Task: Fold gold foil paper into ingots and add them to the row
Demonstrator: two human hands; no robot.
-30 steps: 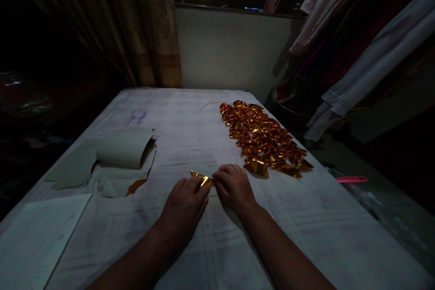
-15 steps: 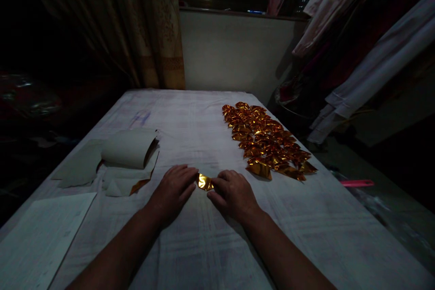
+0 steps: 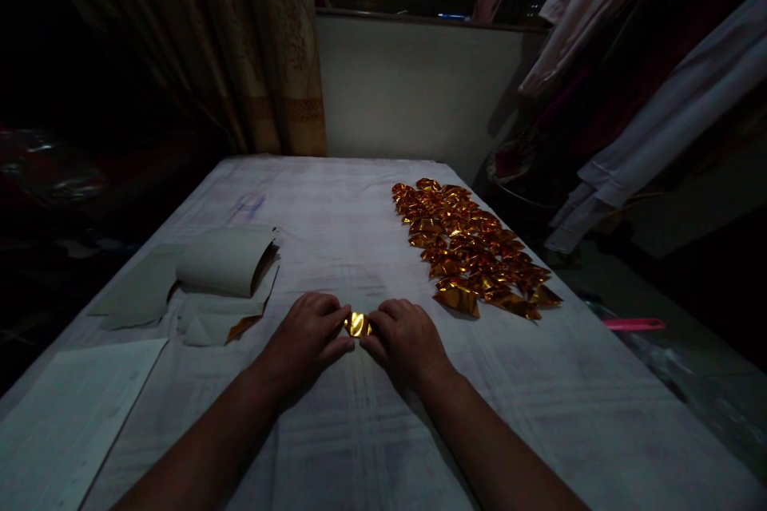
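A small folded piece of shiny gold foil paper sits between my two hands, low over the cloth-covered table. My left hand pinches its left end between thumb and fingers. At the opposite end, the thumb and fingers of my right hand are closed on it. Only the middle of the foil shows; my fingertips hide both ends. To the right lies a cluster of folded gold foil pieces, pointed at their ends and set close together in rows.
Left of my hands are pale-backed sheets of foil paper, some curled. A white sheet lies at the near left. Hanging clothes and a pink handle are beyond the right edge. A curtain hangs behind.
My left hand's fingers have bent from lying flatter to a pinch on the foil's left end. My right hand has shifted slightly left, and less of the foil shows between them.
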